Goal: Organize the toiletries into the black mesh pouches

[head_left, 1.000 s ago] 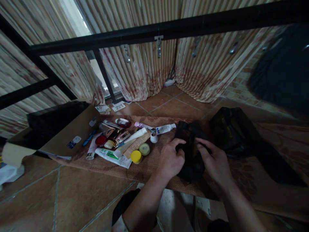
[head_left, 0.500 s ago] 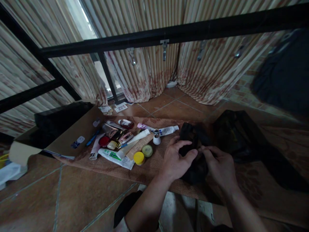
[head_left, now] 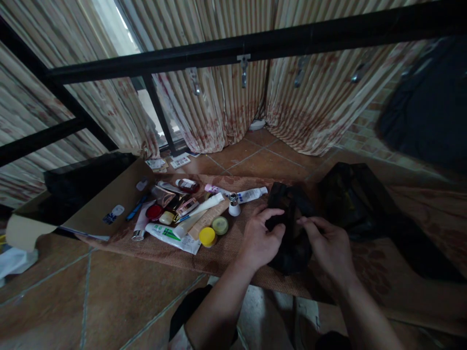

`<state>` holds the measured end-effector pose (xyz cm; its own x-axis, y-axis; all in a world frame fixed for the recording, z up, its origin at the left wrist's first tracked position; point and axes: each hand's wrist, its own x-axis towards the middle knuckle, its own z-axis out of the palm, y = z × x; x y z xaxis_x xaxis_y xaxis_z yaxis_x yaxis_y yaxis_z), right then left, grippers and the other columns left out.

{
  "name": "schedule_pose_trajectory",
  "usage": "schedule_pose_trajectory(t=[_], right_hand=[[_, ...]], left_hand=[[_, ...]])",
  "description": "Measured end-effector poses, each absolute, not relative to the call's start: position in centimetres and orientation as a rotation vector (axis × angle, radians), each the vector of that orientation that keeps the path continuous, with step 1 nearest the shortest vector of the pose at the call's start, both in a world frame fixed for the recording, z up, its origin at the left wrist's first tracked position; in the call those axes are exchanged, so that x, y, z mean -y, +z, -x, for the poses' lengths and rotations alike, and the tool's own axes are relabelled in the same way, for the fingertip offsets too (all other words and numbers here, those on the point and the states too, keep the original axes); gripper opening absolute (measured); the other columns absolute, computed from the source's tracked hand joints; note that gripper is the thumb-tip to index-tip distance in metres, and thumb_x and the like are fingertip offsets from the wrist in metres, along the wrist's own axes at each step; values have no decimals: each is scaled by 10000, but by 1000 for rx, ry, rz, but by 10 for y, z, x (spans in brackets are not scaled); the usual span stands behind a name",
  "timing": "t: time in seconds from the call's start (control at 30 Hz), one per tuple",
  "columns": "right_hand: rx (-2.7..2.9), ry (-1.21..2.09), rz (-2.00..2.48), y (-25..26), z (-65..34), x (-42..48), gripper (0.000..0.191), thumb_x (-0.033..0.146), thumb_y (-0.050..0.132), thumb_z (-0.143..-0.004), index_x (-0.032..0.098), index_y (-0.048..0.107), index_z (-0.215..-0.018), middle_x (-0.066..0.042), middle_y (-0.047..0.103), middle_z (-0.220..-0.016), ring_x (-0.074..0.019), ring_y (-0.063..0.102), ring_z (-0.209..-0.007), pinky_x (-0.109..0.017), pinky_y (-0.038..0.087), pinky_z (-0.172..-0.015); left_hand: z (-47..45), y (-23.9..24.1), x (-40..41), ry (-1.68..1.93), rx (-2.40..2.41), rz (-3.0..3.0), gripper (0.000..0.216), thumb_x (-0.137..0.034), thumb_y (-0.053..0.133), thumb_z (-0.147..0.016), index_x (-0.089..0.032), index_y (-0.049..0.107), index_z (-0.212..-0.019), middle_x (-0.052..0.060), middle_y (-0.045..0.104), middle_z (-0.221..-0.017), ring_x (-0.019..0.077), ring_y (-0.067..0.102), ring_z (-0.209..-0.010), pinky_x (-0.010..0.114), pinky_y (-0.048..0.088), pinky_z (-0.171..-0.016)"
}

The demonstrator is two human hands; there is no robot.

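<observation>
A small, dark, soft pouch (head_left: 292, 260) lies on the brown patterned cloth in front of me, its opening between my hands. My left hand (head_left: 260, 238) grips its left side, thumb and forefinger curled over the edge. On the other side, my right hand (head_left: 328, 243) pinches the rim with thumb and forefinger. The inside of the pouch is too dark to make out. Left of it stand a white bottle with a silver cap (head_left: 234, 205), a green-lidded jar (head_left: 220, 225) and a yellow-lidded jar (head_left: 207, 236). A white tube with green print (head_left: 173, 237) lies farther left.
More cosmetics and tubes crowd the brown cloth (head_left: 219, 257). An opened cardboard box (head_left: 109, 204) with something black inside stands at left. A larger black bag (head_left: 346, 199) with a strap lies at right. A dark metal rail (head_left: 219, 51) with hooks crosses before curtains (head_left: 306, 107).
My right hand's fingertips have drawn slightly away from my left hand, and the pouch's opening shows wider between them. The whole view has shifted a little.
</observation>
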<state>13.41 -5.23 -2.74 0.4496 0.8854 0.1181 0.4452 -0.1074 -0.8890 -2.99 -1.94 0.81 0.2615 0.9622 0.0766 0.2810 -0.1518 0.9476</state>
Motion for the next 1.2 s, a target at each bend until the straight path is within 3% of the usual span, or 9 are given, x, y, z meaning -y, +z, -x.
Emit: schedule_pose_trajectory(t=[0.33,0.73,0.87,1.07,1.2], right_hand=[[1147,611,1690,-26,-126,48,338,468,600,-841,177,770,-864,-37,713,-763,-211,635,-705,-297,433,-630],[1149,584,1682,-24,-125,48,316,448,601,-836,182,770,-862,-52,746,-852,-238,666,-800,-312,453,-694],[1157,584,1681,-22,-124,49,315,438,582,-847,186,770,-871,-51,749,-864,-240,670,-813,-319,458,-708],[1137,574,1647,-22,-125,49,307,402,559,-839,191,766,-925,-70,763,-952,-255,679,-889,-340,487,-763],[1095,589,1676,-24,-130,49,328,286,517,-802,193,755,-1007,-49,755,-876,-205,648,-695,-302,465,-618]], left_hand=[[33,13,19,921,-1196,-1644,306,-115,600,-815,-227,703,-1080,31,656,-1167,155,628,-958,253,522,-769],[31,8,18,935,-1174,-1652,300,-155,587,-828,-239,692,-1096,31,666,-1186,159,644,-976,259,525,-766],[32,7,18,936,-1182,-1649,355,-118,561,-804,-236,687,-1114,34,653,-1227,163,646,-985,277,531,-800],[33,2,16,929,-1178,-1627,544,-17,483,-713,-228,654,-1184,20,669,-1223,190,623,-1113,345,498,-989],[39,1,12,956,-1167,-1662,575,9,459,-695,-191,644,-1201,51,658,-1256,209,580,-1205,386,430,-1081]])
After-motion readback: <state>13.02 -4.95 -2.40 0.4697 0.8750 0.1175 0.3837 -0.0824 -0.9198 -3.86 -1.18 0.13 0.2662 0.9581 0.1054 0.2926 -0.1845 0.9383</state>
